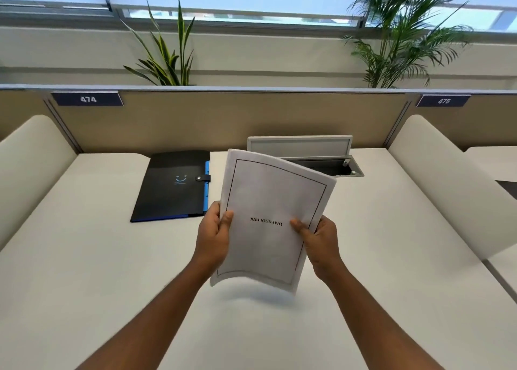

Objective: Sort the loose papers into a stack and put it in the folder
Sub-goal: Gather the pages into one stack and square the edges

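A stack of white papers [270,201] is held upright above the white desk [84,257], tilted a little to the right; its top sheet has a thin black border and the word BIBLIOGRAPHY. My left hand [214,236] grips the stack's left edge and my right hand [319,242] grips its right edge, thumbs on the front. A black folder [172,186] with a blue edge, a smile logo and a snap strap lies shut on the desk to the left of the papers.
An open cable hatch [319,157] with its grey lid raised sits in the desk behind the papers. A tan partition [223,117] closes the back, with white side dividers [30,157] left and right. Plants stand behind the partition.
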`<act>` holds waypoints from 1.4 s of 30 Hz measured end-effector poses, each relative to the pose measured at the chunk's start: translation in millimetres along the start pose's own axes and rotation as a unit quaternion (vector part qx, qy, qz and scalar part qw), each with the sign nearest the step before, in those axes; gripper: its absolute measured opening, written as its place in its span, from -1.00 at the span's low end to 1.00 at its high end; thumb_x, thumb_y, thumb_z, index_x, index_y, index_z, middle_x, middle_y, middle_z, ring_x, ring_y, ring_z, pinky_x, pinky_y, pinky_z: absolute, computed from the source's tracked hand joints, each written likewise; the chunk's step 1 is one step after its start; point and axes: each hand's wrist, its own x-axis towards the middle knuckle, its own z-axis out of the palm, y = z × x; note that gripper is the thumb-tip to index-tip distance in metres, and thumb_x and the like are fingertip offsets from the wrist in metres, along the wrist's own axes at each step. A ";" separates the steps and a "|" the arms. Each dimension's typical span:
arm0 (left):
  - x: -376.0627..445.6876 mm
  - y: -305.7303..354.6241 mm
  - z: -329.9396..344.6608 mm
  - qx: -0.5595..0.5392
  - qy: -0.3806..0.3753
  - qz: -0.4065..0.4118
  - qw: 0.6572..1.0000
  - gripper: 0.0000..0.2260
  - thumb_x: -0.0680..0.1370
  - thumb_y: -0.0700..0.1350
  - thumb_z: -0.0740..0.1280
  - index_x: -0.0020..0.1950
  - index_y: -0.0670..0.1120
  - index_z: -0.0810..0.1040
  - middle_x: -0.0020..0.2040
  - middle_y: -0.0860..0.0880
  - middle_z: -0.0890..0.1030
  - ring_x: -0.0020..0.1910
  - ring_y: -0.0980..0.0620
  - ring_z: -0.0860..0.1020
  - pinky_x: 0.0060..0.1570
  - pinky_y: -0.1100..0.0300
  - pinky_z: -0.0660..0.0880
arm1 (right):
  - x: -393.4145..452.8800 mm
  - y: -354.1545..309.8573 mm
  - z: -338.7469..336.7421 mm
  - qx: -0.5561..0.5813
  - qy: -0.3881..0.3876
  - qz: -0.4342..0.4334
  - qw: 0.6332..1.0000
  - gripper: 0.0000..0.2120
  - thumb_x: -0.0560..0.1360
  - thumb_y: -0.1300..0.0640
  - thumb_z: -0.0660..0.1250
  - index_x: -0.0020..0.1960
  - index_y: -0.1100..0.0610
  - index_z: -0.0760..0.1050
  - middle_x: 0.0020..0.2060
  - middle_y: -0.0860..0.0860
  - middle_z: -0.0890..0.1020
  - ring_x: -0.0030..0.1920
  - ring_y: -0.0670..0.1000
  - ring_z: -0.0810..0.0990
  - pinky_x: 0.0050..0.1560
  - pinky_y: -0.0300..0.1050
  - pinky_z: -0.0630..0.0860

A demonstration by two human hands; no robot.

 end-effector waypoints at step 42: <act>-20.6 -85.8 18.5 0.121 -0.034 -0.099 0.987 -0.87 0.67 -0.17 0.14 0.08 -0.03 0.47 -0.01 0.12 0.60 -0.01 0.12 0.57 -0.07 0.18 0.52 | -4.9 68.2 -53.3 -0.111 -0.041 0.133 0.984 -0.74 0.45 0.25 0.59 0.11 0.12 0.69 -0.02 0.04 0.79 0.01 0.12 0.78 0.05 0.08 0.70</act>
